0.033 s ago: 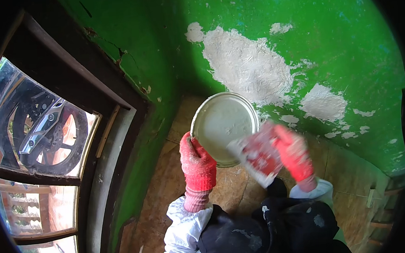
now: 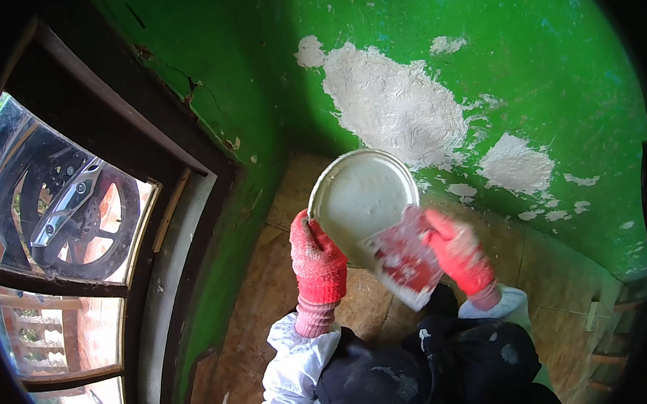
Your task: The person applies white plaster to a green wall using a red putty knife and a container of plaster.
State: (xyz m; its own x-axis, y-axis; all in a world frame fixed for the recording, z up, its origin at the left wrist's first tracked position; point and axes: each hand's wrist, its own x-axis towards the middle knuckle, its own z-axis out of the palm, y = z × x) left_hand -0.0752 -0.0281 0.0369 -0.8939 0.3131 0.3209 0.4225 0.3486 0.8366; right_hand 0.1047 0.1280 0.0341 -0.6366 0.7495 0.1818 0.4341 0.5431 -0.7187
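Note:
My left hand (image 2: pixel 318 259), in a red work glove, grips the left rim of a round white tub (image 2: pixel 360 193). Pale, wet-looking paste coats its inside; how deep it is I cannot tell. In my right hand (image 2: pixel 460 253), gloved alike and a little blurred, is a flat, square red putty spreader (image 2: pixel 405 260) smeared with white. The spreader overlaps the tub's lower right rim; whether they touch is unclear. Beyond the tub, rough white filler patches (image 2: pixel 399 106) cover part of the green wall (image 2: pixel 542 51).
A dark-framed glazed door or window (image 2: pixel 137 212) stands close on my left, with a motorcycle wheel (image 2: pixel 113 228) behind the glass. Brown tiles (image 2: pixel 258 278) make up the floor. Wooden slats (image 2: pixel 611 359) show at the lower right. My dark-clothed legs (image 2: pixel 391 374) are below.
The spreader and my right hand have shifted slightly left and down. The tub has moved a little to the right, still in my left hand.

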